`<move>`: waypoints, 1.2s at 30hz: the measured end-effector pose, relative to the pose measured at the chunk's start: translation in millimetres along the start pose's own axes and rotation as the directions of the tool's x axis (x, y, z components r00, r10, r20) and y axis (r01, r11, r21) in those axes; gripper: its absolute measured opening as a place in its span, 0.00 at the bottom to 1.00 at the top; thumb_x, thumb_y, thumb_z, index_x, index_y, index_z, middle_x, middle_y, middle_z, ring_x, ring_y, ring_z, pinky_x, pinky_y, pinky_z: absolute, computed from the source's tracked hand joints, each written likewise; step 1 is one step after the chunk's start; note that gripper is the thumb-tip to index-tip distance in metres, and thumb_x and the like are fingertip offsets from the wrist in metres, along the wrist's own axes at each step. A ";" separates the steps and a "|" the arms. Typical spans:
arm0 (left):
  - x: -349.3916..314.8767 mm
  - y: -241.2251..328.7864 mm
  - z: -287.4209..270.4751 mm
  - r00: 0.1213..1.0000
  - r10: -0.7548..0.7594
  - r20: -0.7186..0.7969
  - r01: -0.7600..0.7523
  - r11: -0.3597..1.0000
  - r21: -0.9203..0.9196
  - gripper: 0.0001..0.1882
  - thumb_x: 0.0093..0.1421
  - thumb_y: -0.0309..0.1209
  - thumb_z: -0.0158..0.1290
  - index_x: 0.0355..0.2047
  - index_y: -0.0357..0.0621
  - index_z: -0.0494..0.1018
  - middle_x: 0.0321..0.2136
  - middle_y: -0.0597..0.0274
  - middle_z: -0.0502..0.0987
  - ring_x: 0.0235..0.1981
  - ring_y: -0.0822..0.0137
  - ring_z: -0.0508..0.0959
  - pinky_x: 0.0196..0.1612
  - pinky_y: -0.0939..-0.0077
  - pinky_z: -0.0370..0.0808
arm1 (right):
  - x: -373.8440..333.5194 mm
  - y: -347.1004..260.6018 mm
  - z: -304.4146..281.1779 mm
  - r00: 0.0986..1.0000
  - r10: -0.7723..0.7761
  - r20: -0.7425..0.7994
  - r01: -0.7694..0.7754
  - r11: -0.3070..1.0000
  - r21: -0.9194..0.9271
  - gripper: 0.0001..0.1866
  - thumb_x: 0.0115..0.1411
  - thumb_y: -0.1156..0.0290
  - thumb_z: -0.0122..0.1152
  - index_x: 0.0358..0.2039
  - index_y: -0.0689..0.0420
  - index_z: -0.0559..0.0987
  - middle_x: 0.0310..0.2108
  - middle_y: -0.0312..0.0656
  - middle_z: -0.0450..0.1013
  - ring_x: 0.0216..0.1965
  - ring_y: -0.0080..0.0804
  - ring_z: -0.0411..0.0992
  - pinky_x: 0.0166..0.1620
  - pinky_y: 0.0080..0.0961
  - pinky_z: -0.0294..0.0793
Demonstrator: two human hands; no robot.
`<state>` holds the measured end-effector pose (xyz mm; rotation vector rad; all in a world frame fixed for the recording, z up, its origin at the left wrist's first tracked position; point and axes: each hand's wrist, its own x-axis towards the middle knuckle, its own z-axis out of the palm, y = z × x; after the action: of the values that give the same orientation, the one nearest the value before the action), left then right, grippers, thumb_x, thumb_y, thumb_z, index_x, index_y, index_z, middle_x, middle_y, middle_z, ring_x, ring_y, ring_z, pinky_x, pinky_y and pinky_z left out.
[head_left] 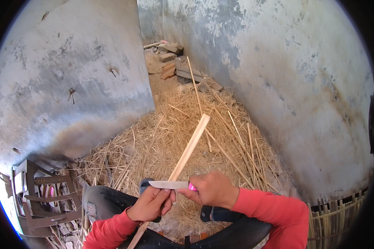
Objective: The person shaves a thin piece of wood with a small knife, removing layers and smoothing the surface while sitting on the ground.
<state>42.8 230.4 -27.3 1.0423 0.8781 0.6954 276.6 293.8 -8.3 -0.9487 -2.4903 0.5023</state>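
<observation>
My left hand (152, 203) is closed around a long, pale strip of split wood or bamboo (189, 150), which slants from my lap up and away to the right. In my right hand (215, 189) is a knife with a pink handle (192, 186). Its bright blade (167, 184) points left and lies across the strip just above my left fingers. My right thumb reaches toward the strip below the blade. Whether the edge is biting into the strip cannot be made out.
Shavings and thin strips (153, 124) cover the floor ahead. Worn plaster walls (278, 74) rise on both sides. Bricks (168, 52) lie in the far corner. A dark wooden frame (50, 195) stands at left, and a slatted basket-like piece (334, 220) at lower right.
</observation>
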 end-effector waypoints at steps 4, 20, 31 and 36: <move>2.0 1.1 -1.1 0.999 0.000 -0.042 -0.002 0.998 -0.064 0.22 0.78 0.42 0.32 0.35 0.41 0.68 0.13 0.65 0.68 0.14 0.77 0.64 0.19 0.83 0.62 | 5.2 6.1 -3.2 0.995 -0.025 -0.099 0.013 0.993 -0.118 0.27 0.65 0.47 0.60 0.19 0.56 0.73 0.13 0.46 0.69 0.12 0.45 0.70 0.18 0.39 0.69; -8.2 25.4 5.7 1.000 -0.019 -0.018 0.013 0.953 -0.302 0.23 0.77 0.45 0.35 0.30 0.42 0.67 0.08 0.62 0.64 0.08 0.73 0.59 0.17 0.78 0.60 | 43.5 50.7 -65.6 0.868 0.165 -0.468 -0.291 0.933 -0.211 0.27 0.67 0.51 0.58 0.18 0.58 0.73 0.12 0.49 0.67 0.13 0.47 0.70 0.19 0.39 0.66; -17.7 15.7 -2.3 0.948 -0.189 0.256 0.312 0.708 -0.634 0.23 0.77 0.42 0.32 0.28 0.43 0.64 0.06 0.66 0.59 0.05 0.76 0.55 0.15 0.80 0.55 | 29.6 61.2 -36.5 0.926 0.186 -0.328 -0.222 0.972 -0.075 0.28 0.68 0.47 0.55 0.20 0.57 0.76 0.10 0.46 0.67 0.11 0.43 0.70 0.17 0.40 0.69; -21.6 25.6 -3.1 0.930 -0.091 0.357 0.301 0.746 -0.595 0.25 0.77 0.44 0.32 0.25 0.44 0.63 0.05 0.69 0.58 0.05 0.78 0.53 0.13 0.80 0.50 | 20.3 32.4 -32.1 0.935 0.230 -0.272 -0.247 0.968 -0.031 0.28 0.68 0.51 0.55 0.18 0.59 0.75 0.10 0.50 0.67 0.10 0.47 0.68 0.17 0.41 0.67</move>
<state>27.6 222.9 1.7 0.4016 0.4066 0.5671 296.5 336.3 8.8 -1.2654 -2.1736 0.3429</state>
